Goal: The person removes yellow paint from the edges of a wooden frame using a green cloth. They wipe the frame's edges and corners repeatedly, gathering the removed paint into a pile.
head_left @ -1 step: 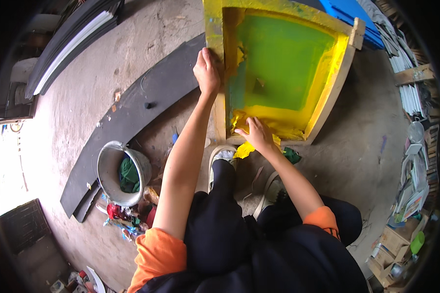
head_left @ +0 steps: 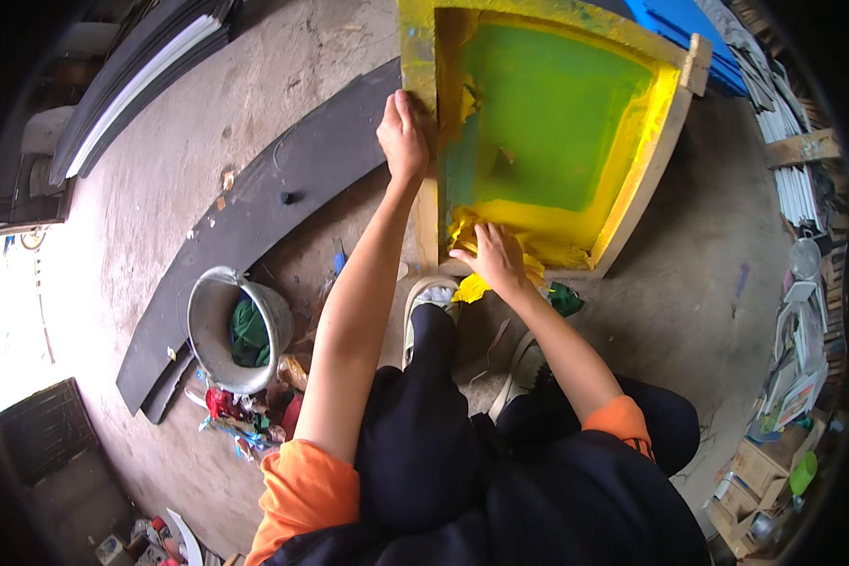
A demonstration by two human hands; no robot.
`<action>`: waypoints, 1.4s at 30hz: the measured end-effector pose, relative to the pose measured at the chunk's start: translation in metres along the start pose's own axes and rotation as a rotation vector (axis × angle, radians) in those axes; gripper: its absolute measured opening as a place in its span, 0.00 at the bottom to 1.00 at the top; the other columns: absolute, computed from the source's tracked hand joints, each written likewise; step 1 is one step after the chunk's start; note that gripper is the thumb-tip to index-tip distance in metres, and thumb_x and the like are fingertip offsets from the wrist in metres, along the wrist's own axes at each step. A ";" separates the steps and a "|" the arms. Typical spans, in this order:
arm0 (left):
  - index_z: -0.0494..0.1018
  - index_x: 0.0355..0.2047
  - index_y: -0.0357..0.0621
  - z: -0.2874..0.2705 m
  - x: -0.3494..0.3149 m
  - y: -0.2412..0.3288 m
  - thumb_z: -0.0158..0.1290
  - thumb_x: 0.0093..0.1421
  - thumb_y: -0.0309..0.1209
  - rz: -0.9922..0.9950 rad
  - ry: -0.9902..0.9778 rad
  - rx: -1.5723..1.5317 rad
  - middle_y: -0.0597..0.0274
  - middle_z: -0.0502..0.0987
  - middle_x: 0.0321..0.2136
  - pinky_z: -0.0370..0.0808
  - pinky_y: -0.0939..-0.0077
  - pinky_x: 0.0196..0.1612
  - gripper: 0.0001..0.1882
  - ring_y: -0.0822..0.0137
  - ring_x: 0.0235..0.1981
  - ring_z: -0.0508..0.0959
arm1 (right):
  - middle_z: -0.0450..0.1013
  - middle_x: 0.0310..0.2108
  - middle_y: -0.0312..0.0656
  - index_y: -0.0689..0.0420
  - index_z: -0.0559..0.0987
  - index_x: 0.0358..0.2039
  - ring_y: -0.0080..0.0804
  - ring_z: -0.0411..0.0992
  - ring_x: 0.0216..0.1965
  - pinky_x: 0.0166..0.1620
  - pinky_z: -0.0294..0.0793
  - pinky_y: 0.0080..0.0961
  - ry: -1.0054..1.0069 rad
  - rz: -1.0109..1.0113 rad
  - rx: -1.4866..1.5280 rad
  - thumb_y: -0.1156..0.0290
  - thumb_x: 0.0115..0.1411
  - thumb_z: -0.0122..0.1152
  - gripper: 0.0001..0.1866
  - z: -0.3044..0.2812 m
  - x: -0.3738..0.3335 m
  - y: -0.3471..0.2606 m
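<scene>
A wooden screen-printing frame [head_left: 651,179] smeared with yellow ink stands tilted in front of my feet. Its mesh [head_left: 557,113] looks green in the middle and yellow round the border. My left hand [head_left: 404,140] is closed round the frame's left side bar, high up. Low on the mesh, near the bottom left corner, my right hand [head_left: 496,258] presses a crumpled, yellow-stained rag [head_left: 472,288] with its fingers bent over it. Part of the rag hangs over the bottom bar. The palm side of that hand is hidden.
A metal bucket [head_left: 278,316] with dark green cloth [head_left: 249,332] inside stands left of my legs, beside litter [head_left: 245,415]. A long black sheet [head_left: 245,208] lies on the floor behind it. Blue sheets [head_left: 693,42] lie at far right; boxes [head_left: 759,467] line the right side.
</scene>
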State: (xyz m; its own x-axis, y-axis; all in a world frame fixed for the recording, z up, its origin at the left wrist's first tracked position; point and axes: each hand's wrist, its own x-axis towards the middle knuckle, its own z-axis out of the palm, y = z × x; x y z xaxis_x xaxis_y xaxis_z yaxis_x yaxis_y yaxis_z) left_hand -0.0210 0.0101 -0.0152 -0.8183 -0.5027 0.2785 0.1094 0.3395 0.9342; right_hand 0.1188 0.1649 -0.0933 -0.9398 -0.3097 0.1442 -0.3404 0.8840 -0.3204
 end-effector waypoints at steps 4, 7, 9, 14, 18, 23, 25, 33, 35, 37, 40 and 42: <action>0.66 0.29 0.38 -0.004 -0.017 -0.016 0.34 0.64 0.44 -0.035 -0.060 0.024 0.44 0.66 0.17 0.64 0.62 0.25 0.21 0.50 0.19 0.68 | 0.72 0.30 0.47 0.60 0.76 0.31 0.41 0.69 0.39 0.44 0.67 0.38 -0.315 -0.068 -0.086 0.63 0.53 0.51 0.13 0.026 0.011 0.009; 0.67 0.30 0.38 -0.012 -0.034 -0.027 0.36 0.64 0.44 -0.075 -0.055 0.054 0.46 0.67 0.16 0.65 0.63 0.25 0.20 0.51 0.18 0.68 | 0.74 0.23 0.46 0.58 0.76 0.29 0.42 0.73 0.27 0.33 0.70 0.40 -0.485 -0.127 -0.087 0.73 0.52 0.45 0.10 0.001 0.026 0.021; 0.67 0.30 0.38 -0.013 -0.041 -0.022 0.36 0.63 0.44 -0.131 -0.081 0.076 0.46 0.69 0.16 0.66 0.63 0.25 0.20 0.49 0.18 0.69 | 0.74 0.21 0.46 0.58 0.75 0.32 0.43 0.74 0.26 0.31 0.70 0.39 -0.629 -0.179 -0.216 0.73 0.52 0.45 0.10 -0.039 0.040 0.036; 0.65 0.26 0.38 -0.012 -0.042 -0.029 0.36 0.63 0.42 -0.066 -0.040 0.233 0.43 0.71 0.17 0.66 0.56 0.25 0.19 0.43 0.22 0.72 | 0.72 0.15 0.48 0.57 0.74 0.27 0.40 0.74 0.19 0.22 0.70 0.35 -0.590 -0.551 -0.255 0.76 0.46 0.48 0.07 -0.077 0.024 0.062; 0.64 0.25 0.39 -0.008 -0.040 -0.030 0.36 0.63 0.42 -0.013 -0.041 0.302 0.44 0.71 0.17 0.67 0.56 0.26 0.18 0.42 0.23 0.72 | 0.71 0.14 0.48 0.57 0.74 0.27 0.40 0.73 0.18 0.21 0.69 0.35 -0.490 -0.527 -0.228 0.77 0.46 0.48 0.07 -0.076 0.022 0.077; 0.63 0.24 0.38 -0.009 -0.043 -0.032 0.33 0.63 0.40 0.002 -0.032 0.262 0.43 0.68 0.17 0.64 0.56 0.25 0.20 0.42 0.21 0.69 | 0.70 0.14 0.48 0.57 0.73 0.26 0.40 0.72 0.17 0.20 0.68 0.34 -0.449 -0.436 -0.209 0.78 0.46 0.47 0.07 -0.084 0.025 0.094; 0.64 0.25 0.39 -0.010 -0.044 -0.033 0.34 0.63 0.41 -0.006 -0.056 0.286 0.45 0.70 0.18 0.66 0.56 0.26 0.19 0.43 0.22 0.71 | 0.70 0.14 0.48 0.57 0.72 0.26 0.41 0.72 0.18 0.20 0.69 0.36 -0.399 -0.387 -0.172 0.77 0.48 0.47 0.06 -0.087 0.021 0.104; 0.65 0.28 0.40 -0.009 -0.044 -0.037 0.36 0.62 0.41 -0.012 -0.094 0.352 0.43 0.73 0.21 0.68 0.53 0.28 0.17 0.42 0.25 0.72 | 0.72 0.30 0.59 0.57 0.69 0.43 0.53 0.73 0.35 0.38 0.71 0.43 -0.730 0.020 -0.105 0.61 0.60 0.45 0.15 -0.116 -0.009 0.097; 0.65 0.30 0.41 -0.010 -0.043 -0.035 0.35 0.62 0.43 -0.026 -0.103 0.382 0.42 0.73 0.22 0.68 0.53 0.28 0.18 0.41 0.25 0.72 | 0.63 0.46 0.61 0.59 0.60 0.53 0.51 0.63 0.49 0.50 0.63 0.40 -0.666 0.159 0.191 0.53 0.59 0.45 0.27 -0.109 -0.016 0.107; 0.66 0.30 0.41 -0.010 -0.042 -0.035 0.35 0.62 0.47 -0.084 -0.132 0.348 0.40 0.72 0.22 0.67 0.52 0.29 0.21 0.40 0.27 0.72 | 0.48 0.58 0.60 0.61 0.48 0.60 0.48 0.48 0.60 0.60 0.49 0.36 -0.611 0.295 0.366 0.45 0.58 0.44 0.40 -0.110 -0.009 0.119; 0.66 0.30 0.39 -0.006 -0.046 -0.032 0.34 0.62 0.51 -0.174 -0.161 0.235 0.39 0.72 0.23 0.67 0.53 0.32 0.25 0.39 0.28 0.72 | 0.55 0.55 0.58 0.64 0.60 0.55 0.47 0.54 0.58 0.59 0.53 0.39 -0.379 0.386 0.348 0.45 0.59 0.41 0.36 -0.104 0.018 0.137; 0.66 0.30 0.38 -0.008 -0.049 -0.037 0.32 0.61 0.55 -0.239 -0.191 0.149 0.38 0.72 0.26 0.67 0.56 0.36 0.30 0.41 0.31 0.72 | 0.66 0.44 0.58 0.67 0.70 0.44 0.46 0.65 0.50 0.53 0.62 0.39 -0.448 0.305 0.248 0.46 0.61 0.39 0.32 -0.097 0.038 0.115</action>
State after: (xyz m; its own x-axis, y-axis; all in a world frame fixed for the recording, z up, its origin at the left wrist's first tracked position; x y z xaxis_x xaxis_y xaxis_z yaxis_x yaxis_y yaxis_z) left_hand 0.0192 0.0157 -0.0615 -0.9034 -0.4287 -0.0042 -0.1701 0.3495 0.9214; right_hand 0.0470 0.2883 -0.0342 -0.8982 -0.2202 -0.3806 0.0007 0.8649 -0.5019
